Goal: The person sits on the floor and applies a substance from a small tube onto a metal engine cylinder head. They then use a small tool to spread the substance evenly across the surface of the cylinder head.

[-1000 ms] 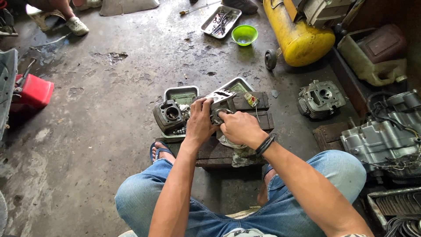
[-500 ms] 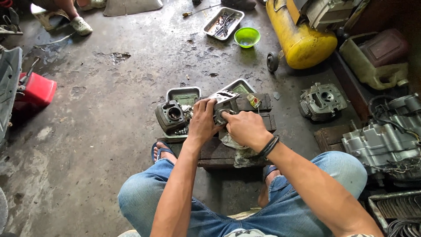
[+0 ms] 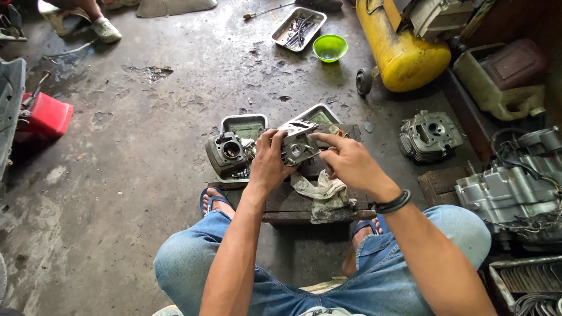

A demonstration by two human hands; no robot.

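Dull grey metal on the engine part (image 3: pixel 298 146) — beside it a dirty off-white rag (image 3: pixel 325 196), beyond it a lime-green bowl (image 3: pixel 329 47) and yellow tank (image 3: pixel 398 47) — left of it, a red box (image 3: pixel 44 115).

The left hand (image 3: pixel 270 165) and the right hand (image 3: pixel 350 164) together grip a small grey cast-metal engine part with a round bore (image 3: pixel 297 146), the left clasping its left side, the right's fingers on its right edge and top. Just below the grip a dirty crumpled cloth (image 3: pixel 325 196) lies on a dark wooden block (image 3: pixel 287 205). Left of the grip sits a dark finned metal cylinder (image 3: pixel 225 153); beyond it, two shallow metal trays (image 3: pixel 244 124).
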